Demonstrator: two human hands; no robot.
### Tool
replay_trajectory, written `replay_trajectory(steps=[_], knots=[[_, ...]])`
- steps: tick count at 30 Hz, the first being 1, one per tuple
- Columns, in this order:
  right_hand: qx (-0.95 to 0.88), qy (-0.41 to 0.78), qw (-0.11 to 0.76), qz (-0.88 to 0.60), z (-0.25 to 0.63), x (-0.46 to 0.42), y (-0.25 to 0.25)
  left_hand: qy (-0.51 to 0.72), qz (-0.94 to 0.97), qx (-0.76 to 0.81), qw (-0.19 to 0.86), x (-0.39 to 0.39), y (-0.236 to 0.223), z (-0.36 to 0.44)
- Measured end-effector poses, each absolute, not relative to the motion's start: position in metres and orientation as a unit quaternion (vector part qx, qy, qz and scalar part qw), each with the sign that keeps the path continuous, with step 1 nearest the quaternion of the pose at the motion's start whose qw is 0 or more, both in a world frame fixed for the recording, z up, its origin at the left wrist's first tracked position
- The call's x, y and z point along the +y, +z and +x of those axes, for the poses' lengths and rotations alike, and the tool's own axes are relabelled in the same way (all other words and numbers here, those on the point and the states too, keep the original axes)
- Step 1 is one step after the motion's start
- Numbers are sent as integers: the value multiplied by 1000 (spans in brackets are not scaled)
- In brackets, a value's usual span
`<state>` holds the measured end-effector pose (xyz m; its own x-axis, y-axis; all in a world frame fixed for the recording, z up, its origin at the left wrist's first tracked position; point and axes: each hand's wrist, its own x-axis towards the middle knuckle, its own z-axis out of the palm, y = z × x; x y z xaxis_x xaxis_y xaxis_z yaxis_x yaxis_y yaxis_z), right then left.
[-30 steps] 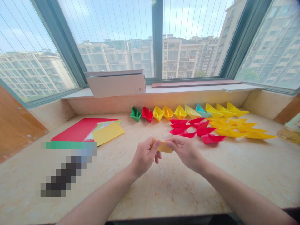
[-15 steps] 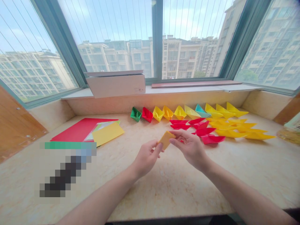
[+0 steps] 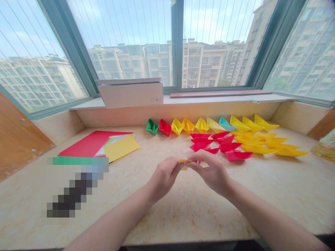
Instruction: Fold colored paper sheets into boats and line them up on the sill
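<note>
A small piece of folded yellow-orange paper (image 3: pixel 184 161) is pinched between both hands, its upper edge facing me. My left hand (image 3: pixel 165 174) grips its left end with thumb and fingers, which partly hide it. At the right end, my right hand (image 3: pixel 210 170) pinches it with thumb and forefinger. Just beyond the right hand lie several red paper boats (image 3: pixel 237 155), and several yellow paper boats (image 3: pixel 261 149) sit farther right. Behind them runs a row of upright paper boats, with a green boat (image 3: pixel 152 127) at its left end.
Red sheets (image 3: pixel 83 143) and a yellow sheet (image 3: pixel 122 147) lie at the left of the stone-look counter (image 3: pixel 167 223). A blurred-out dark object (image 3: pixel 75 190) lies in front of them. A white box (image 3: pixel 132 94) stands on the window ledge. A clear container (image 3: pixel 326 150) is at the right edge.
Both hands have lowered slightly and tilted the folded paper, so its edge now shows instead of its flat face. More red boats show beyond the right hand.
</note>
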<state>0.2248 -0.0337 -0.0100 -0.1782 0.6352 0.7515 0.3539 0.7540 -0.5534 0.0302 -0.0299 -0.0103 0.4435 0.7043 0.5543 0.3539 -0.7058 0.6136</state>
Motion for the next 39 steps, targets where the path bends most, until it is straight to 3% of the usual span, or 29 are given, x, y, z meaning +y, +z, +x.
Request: replay_trajectory(steps=[16, 25, 39], knots=[[-767, 114, 561, -289, 226, -34, -8, 496, 806, 293, 135, -34, -6, 28], [-695, 282, 552, -366, 220, -32, -4, 487, 812, 290, 138, -34, -3, 26], [-706, 303, 521, -373, 222, -35, 0, 447, 804, 346, 186, -29, -8, 27]])
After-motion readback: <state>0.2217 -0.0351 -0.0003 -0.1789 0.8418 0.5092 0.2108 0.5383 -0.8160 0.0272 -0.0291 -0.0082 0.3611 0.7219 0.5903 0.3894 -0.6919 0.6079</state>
